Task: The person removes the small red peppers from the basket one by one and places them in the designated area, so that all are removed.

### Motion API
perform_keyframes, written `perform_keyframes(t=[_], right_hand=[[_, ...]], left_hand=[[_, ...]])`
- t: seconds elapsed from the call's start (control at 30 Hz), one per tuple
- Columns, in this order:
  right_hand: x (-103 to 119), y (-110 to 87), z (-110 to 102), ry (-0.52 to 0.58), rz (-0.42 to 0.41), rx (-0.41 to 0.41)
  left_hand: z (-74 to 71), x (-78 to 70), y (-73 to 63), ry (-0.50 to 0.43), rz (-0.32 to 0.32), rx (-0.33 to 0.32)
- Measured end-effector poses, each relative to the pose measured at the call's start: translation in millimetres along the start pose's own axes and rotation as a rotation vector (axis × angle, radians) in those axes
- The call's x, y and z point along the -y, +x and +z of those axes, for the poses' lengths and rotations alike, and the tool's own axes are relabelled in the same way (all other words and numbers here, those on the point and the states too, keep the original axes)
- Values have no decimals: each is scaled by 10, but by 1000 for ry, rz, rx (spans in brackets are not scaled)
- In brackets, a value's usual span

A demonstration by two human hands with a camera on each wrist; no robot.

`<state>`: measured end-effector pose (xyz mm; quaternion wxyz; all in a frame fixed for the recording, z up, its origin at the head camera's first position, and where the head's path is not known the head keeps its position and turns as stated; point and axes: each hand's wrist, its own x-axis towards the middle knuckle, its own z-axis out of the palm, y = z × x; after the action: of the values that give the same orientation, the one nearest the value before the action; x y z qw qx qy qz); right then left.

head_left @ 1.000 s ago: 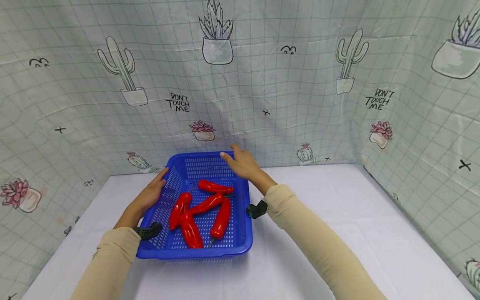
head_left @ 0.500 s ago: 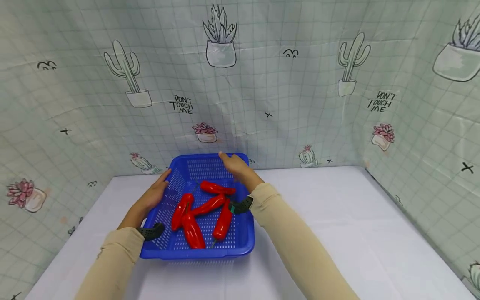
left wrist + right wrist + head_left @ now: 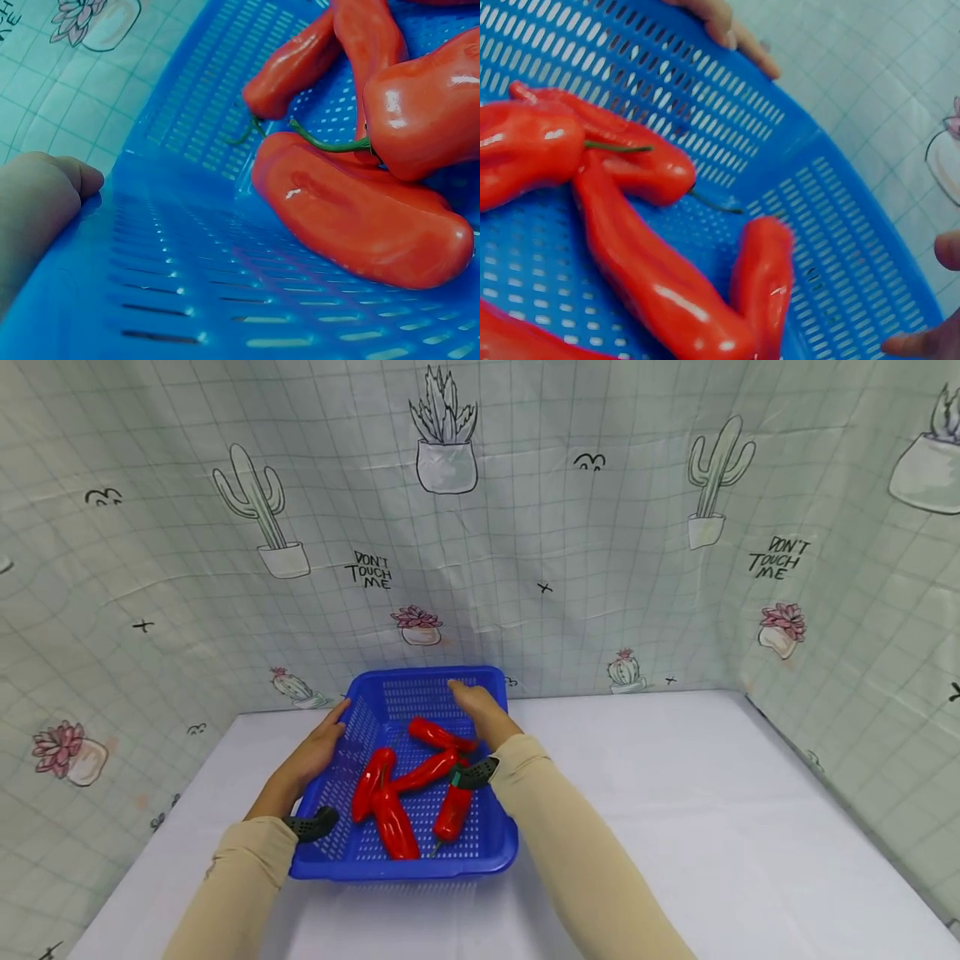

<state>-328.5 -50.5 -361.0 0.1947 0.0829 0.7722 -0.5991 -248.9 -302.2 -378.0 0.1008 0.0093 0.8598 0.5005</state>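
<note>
A blue perforated plastic basket (image 3: 405, 867) stands on the white table with several glossy red peppers (image 3: 395, 827) inside, some with green stems. My left hand (image 3: 311, 756) lies along the basket's left rim, fingers straight against its outer side. In the left wrist view that hand (image 3: 37, 202) touches the rim at the left edge. My right hand (image 3: 483, 714) reaches over the right rim, near the back right pepper (image 3: 441, 735); most of its fingers are hidden. Two of its spread fingertips (image 3: 911, 344) show at the edge of the right wrist view, apart from the peppers.
Behind the basket rises a pale grid-patterned cloth (image 3: 525, 527) printed with cacti. White tabletop (image 3: 637, 777) extends to the right of the basket and in front of it. A dark strap (image 3: 313, 824) is worn on each wrist.
My right hand has moved from beyond the back right rim to over the basket's inside, its wrist now above a pepper. My left hand keeps its place on the left rim.
</note>
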Motion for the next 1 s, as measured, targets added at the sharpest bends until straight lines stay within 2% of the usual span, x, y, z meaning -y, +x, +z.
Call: perform_keyframes(t=[0.07, 0.13, 0.17, 0.27, 0.3, 0.37, 0.43, 0.47, 0.53, 0.63, 0.77, 1.0], right_hand=[[-54, 95, 26, -19, 14, -1], [-86, 133, 25, -81, -20, 4], [-153, 302, 51, -128, -45, 4], [-320, 824, 129, -357, -165, 17], [-360, 948, 154, -463, -223, 23], [-394, 1124, 224, -624, -261, 71], [-276, 871, 228, -764, -278, 147], [-206, 677, 223, -823, -281, 178], [-98, 364, 222, -880, -257, 220], [-29, 91, 216, -970, -261, 221], [-32, 36, 231, -999, -267, 246], [-33, 127, 248, -991, -244, 298]], left_hand=[[1, 1, 4, -5, -5, 1], [-4, -1, 2, -1, -6, -2], [-10, 0, 0, 4, -7, -2], [-21, -1, -5, 8, -8, -15], [-22, -2, -5, 7, -6, -17], [-17, -3, -5, 1, -5, -19], [-10, -2, -1, -7, 2, -18], [-5, -2, 1, -8, 3, -17], [6, 2, 8, -13, 8, -18], [17, 10, 18, -19, 13, -18], [13, 22, 21, -20, 17, -22], [-7, 51, 35, -26, 12, -22]])
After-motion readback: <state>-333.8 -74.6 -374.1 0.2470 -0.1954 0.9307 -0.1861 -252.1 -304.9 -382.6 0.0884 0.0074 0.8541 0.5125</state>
